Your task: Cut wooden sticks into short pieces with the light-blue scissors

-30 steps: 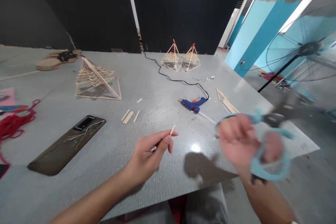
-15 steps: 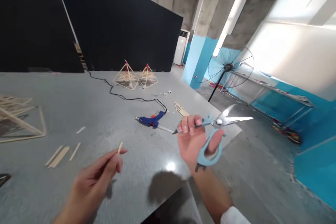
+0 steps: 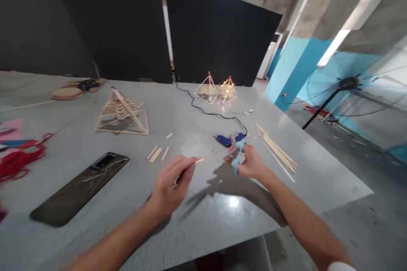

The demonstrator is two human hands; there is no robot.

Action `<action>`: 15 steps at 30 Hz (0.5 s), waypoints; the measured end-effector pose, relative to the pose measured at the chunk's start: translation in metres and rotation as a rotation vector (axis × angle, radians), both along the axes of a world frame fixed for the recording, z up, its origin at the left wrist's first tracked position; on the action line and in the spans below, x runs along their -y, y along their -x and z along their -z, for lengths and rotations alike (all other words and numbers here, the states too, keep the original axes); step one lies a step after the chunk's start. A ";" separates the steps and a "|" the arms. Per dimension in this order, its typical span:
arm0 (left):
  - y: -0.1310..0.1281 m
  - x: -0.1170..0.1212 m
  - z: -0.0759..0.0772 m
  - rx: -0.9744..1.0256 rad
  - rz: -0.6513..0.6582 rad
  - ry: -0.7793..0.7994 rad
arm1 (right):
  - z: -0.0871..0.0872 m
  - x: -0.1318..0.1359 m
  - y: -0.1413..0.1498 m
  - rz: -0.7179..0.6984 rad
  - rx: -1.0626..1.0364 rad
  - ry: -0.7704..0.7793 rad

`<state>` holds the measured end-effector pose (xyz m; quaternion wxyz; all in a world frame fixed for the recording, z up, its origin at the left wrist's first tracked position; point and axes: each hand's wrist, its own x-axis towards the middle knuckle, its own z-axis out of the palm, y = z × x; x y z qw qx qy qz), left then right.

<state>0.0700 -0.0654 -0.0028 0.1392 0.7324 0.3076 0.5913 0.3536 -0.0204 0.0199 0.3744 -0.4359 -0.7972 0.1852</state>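
Observation:
My left hand (image 3: 173,180) pinches a short thin wooden stick (image 3: 197,161), its tip pointing right above the grey table (image 3: 197,216). My right hand (image 3: 251,164) is closed around light-blue-handled scissors (image 3: 234,155), held just right of the stick's tip and in front of a blue glue gun (image 3: 227,139) that lies on the table. The scissor blades are mostly hidden by the hand and by blur.
A stick pyramid (image 3: 122,112) stands at the left; two smaller pyramids (image 3: 216,90) at the back. A dark phone (image 3: 81,186), short cut sticks (image 3: 157,153), a bundle of long sticks (image 3: 278,152), a black cable (image 3: 210,112) and red yarn (image 3: 19,159) lie about. A standing fan (image 3: 346,87) stands off the table's right edge.
The right hand has swung the scissors in from the far right and down to the table beside the stick. The view turned right, then back left. The left hand kept its stick.

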 end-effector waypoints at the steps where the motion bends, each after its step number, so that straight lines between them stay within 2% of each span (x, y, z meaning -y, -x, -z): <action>1: 0.002 0.000 -0.002 -0.007 0.019 -0.007 | 0.003 0.002 -0.004 -0.013 0.042 -0.003; 4: 0.006 0.003 -0.006 -0.008 0.087 0.028 | 0.014 0.009 -0.012 -0.065 0.138 0.009; 7: 0.010 0.007 -0.011 0.004 0.173 0.148 | 0.021 0.012 -0.016 -0.100 0.195 0.040; 11: 0.014 0.010 -0.016 0.008 0.280 0.336 | 0.025 0.011 -0.016 -0.147 0.277 0.058; 15: 0.016 0.012 -0.020 0.017 0.342 0.409 | 0.027 0.011 -0.015 -0.175 0.332 0.047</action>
